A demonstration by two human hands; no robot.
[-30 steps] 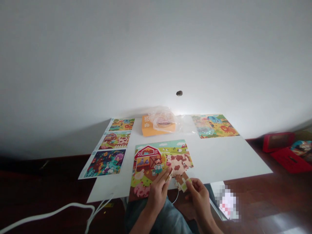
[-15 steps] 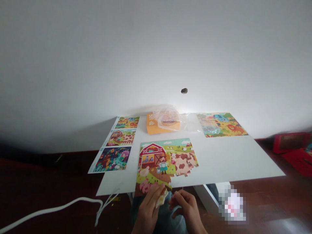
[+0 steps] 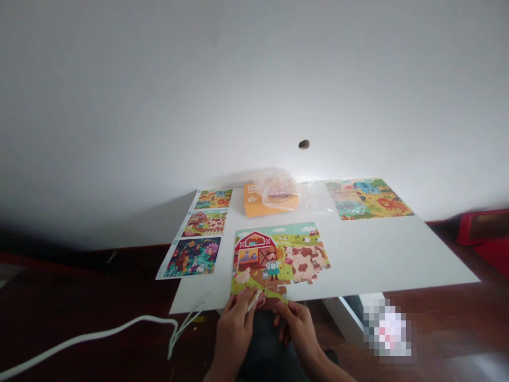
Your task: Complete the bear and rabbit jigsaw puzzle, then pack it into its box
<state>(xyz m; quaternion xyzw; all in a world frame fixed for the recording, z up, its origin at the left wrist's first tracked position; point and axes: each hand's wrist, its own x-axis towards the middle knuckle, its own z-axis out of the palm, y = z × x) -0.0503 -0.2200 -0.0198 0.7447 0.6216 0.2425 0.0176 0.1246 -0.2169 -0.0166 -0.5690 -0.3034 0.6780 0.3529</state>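
Observation:
A partly assembled farm jigsaw puzzle lies at the near edge of the white table, with a barn, a farmer and a spotted cow on it. Its lower right side is jagged. My left hand rests over the bottom left part of the puzzle, its fingers closed on a few loose puzzle pieces seen edge-on. At the puzzle's lower right edge, my right hand pinches a puzzle piece between thumb and fingers, the piece mostly covered. Whether that piece is joined to the others I cannot tell.
A reference sheet with three pictures lies at the left. Behind the puzzle are an orange box and a clear plastic bag. A finished safari puzzle is at the back right. A white cable runs at lower left.
My right hand has moved up to the puzzle's lower edge. The left hand has turned, so its pieces show edge-on and sit closer over the puzzle. The view has shifted slightly.

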